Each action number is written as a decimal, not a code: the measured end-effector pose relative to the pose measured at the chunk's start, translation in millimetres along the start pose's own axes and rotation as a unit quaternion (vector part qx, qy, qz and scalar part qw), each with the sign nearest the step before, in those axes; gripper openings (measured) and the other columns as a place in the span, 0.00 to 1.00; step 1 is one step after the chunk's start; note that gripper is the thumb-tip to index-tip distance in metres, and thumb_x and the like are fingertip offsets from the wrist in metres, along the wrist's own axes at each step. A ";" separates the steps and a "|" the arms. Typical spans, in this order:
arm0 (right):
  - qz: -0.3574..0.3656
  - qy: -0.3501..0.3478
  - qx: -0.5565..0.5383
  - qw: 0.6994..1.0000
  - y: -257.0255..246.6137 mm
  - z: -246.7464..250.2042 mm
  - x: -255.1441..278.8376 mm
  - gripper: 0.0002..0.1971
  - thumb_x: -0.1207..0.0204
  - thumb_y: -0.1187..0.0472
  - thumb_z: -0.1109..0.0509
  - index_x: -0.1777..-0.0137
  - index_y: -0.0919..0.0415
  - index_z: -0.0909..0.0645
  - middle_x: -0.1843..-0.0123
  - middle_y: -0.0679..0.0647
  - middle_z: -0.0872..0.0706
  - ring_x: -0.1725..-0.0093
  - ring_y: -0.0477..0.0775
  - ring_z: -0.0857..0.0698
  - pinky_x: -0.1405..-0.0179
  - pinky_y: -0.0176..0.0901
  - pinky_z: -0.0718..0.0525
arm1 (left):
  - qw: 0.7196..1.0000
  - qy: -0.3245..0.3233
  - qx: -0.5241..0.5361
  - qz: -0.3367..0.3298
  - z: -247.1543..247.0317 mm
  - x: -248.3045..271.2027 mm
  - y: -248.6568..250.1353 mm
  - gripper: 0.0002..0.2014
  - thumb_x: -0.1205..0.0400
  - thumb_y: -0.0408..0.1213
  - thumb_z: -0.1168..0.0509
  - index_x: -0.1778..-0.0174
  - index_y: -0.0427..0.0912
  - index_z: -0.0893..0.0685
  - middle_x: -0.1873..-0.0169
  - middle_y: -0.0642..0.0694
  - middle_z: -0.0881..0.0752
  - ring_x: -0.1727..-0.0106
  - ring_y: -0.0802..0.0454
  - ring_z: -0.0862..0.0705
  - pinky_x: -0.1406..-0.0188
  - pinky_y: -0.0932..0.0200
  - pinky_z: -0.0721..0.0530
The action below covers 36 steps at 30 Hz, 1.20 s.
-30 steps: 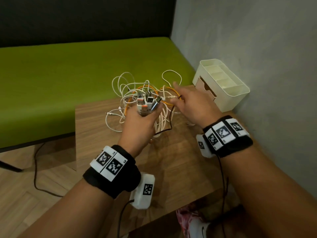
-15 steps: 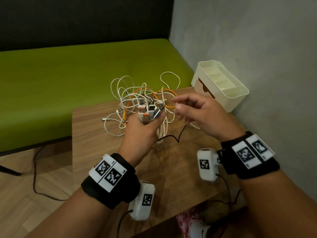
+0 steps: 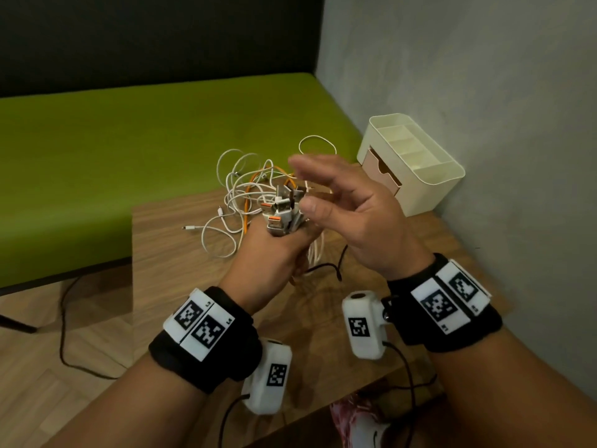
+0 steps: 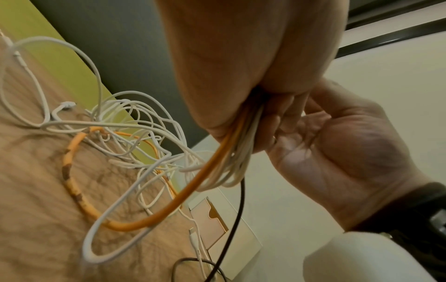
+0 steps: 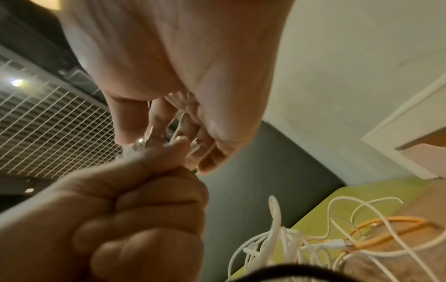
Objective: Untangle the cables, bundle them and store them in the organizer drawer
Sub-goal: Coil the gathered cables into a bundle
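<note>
A tangle of white and orange cables point(image 3: 239, 195) lies on the wooden table point(image 3: 181, 286). My left hand point(image 3: 284, 231) is raised above the table and grips several of their plug ends point(image 3: 281, 211) in a fist. The strands, among them an orange cable point(image 4: 183, 196) and a thin black cable point(image 3: 326, 266), hang below the fist point(image 4: 231, 85). My right hand point(image 3: 302, 185) hovers at the plugs, fingers spread and blurred, thumb beside them. The cream organizer point(image 3: 429, 189) stands at the back right, its tan drawer point(image 3: 381, 171) facing the tangle.
A green bench point(image 3: 129, 156) runs behind and left of the table. A grey wall point(image 3: 484, 124) lies close on the right, right behind the organizer. A black cord point(image 3: 64, 334) trails over the wooden floor at the left.
My right hand drew back from the tangle to the plug bunch, pinched half a second ago, and now has its fingers spread. The left hand kept its grip and lifted slightly.
</note>
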State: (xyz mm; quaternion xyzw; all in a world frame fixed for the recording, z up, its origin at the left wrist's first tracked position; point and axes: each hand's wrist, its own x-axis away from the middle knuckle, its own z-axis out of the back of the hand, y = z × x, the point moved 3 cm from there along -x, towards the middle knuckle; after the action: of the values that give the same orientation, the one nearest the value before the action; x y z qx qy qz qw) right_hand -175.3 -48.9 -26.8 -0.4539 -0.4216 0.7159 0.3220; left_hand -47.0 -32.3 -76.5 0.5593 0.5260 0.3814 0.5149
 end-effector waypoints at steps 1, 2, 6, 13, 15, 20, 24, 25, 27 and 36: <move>0.005 -0.010 0.005 1.000 -0.2 -2.5 -0.3 0.20 0.22 0.68 0.27 0.30 0.63 0.20 0.31 0.56 0.18 0.30 0.52 0.19 0.29 0.49 0.21 | 1.000 -0.001 -0.013 -0.005 0.0 0.6 1.9 0.10 0.21 0.32 0.32 0.67 0.38 0.23 0.81 0.51 0.30 0.83 0.53 0.33 0.78 0.59 0.33; 0.013 -0.017 0.020 1.000 -0.4 -5.1 -0.6 0.20 0.22 0.69 0.27 0.31 0.66 0.19 0.32 0.58 0.16 0.29 0.52 0.19 0.27 0.47 0.23 | 1.000 -0.002 -0.027 -0.010 -0.5 1.5 4.2 0.09 0.23 0.32 0.32 0.69 0.43 0.22 0.81 0.52 0.29 0.82 0.52 0.32 0.78 0.59 0.32; 0.029 -0.014 0.021 0.999 1.3 -11.2 -1.1 0.14 0.24 0.71 0.27 0.38 0.68 0.16 0.36 0.60 0.13 0.31 0.52 0.17 0.26 0.49 0.24 | 0.999 -0.009 -0.029 -0.022 -0.9 3.8 8.7 0.07 0.25 0.25 0.29 0.64 0.39 0.19 0.80 0.51 0.23 0.81 0.52 0.27 0.80 0.61 0.28; 0.007 -0.012 -0.007 1.000 0.8 -14.2 -0.6 0.14 0.23 0.72 0.28 0.38 0.66 0.15 0.35 0.59 0.13 0.32 0.51 0.15 0.29 0.46 0.21 | 1.000 -0.009 0.002 -0.021 0.0 5.5 8.5 0.06 0.27 0.26 0.29 0.63 0.40 0.18 0.81 0.52 0.23 0.81 0.53 0.28 0.80 0.60 0.28; 0.007 -0.006 -0.053 0.999 -1.7 -14.9 0.0 0.18 0.22 0.72 0.30 0.33 0.66 0.20 0.33 0.62 0.15 0.31 0.56 0.16 0.29 0.53 0.20 | 1.000 -0.016 0.011 -0.013 0.0 4.5 8.4 0.05 0.27 0.28 0.29 0.63 0.38 0.19 0.79 0.52 0.25 0.82 0.53 0.30 0.80 0.60 0.30; 0.004 -0.006 -0.090 0.996 -3.1 -16.1 -4.1 0.16 0.21 0.73 0.34 0.33 0.70 0.21 0.37 0.64 0.14 0.33 0.59 0.15 0.30 0.50 0.20 | 0.998 -0.053 0.031 0.003 -2.1 3.1 4.3 0.09 0.30 0.32 0.24 0.64 0.39 0.19 0.77 0.45 0.26 0.83 0.50 0.32 0.77 0.54 0.31; -0.001 -0.007 -0.089 0.996 1.3 -19.7 -4.2 0.10 0.23 0.74 0.31 0.44 0.68 0.14 0.47 0.63 0.10 0.38 0.61 0.13 0.32 0.53 0.18 | 0.996 -0.058 0.074 0.012 -1.3 3.2 3.6 0.09 0.35 0.33 0.24 0.63 0.45 0.16 0.77 0.45 0.25 0.83 0.53 0.32 0.78 0.59 0.29; 0.002 -0.008 -0.087 0.996 0.9 -20.0 -4.2 0.10 0.24 0.75 0.30 0.45 0.67 0.14 0.48 0.62 0.10 0.38 0.61 0.13 0.32 0.54 0.18 | 0.995 -0.062 0.079 0.013 -1.1 2.8 4.0 0.09 0.35 0.32 0.25 0.63 0.46 0.15 0.76 0.46 0.25 0.83 0.53 0.32 0.78 0.59 0.29; 0.012 -0.008 -0.088 0.996 0.7 -19.9 -5.2 0.09 0.24 0.75 0.30 0.47 0.67 0.13 0.49 0.62 0.10 0.38 0.62 0.13 0.32 0.57 0.18 | 0.995 -0.064 0.079 0.015 -1.5 2.4 5.2 0.09 0.35 0.29 0.25 0.63 0.45 0.15 0.77 0.48 0.25 0.83 0.53 0.32 0.78 0.59 0.29; -0.049 0.043 -0.123 0.990 9.7 0.5 -3.8 0.13 0.22 0.56 0.27 0.38 0.52 0.14 0.43 0.52 0.14 0.43 0.48 0.16 0.46 0.40 0.16 | 0.992 -0.025 0.117 0.031 6.1 -2.2 10.3 0.11 0.27 0.25 0.31 0.66 0.49 0.17 0.80 0.56 0.29 0.83 0.58 0.37 0.80 0.64 0.35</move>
State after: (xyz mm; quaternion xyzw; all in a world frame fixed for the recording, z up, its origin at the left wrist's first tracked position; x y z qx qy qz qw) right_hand -175.0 -56.5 -33.9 -0.4993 -0.5135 0.6219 0.3164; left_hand -39.4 -34.7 -67.3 0.6413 0.5359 0.3190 0.4469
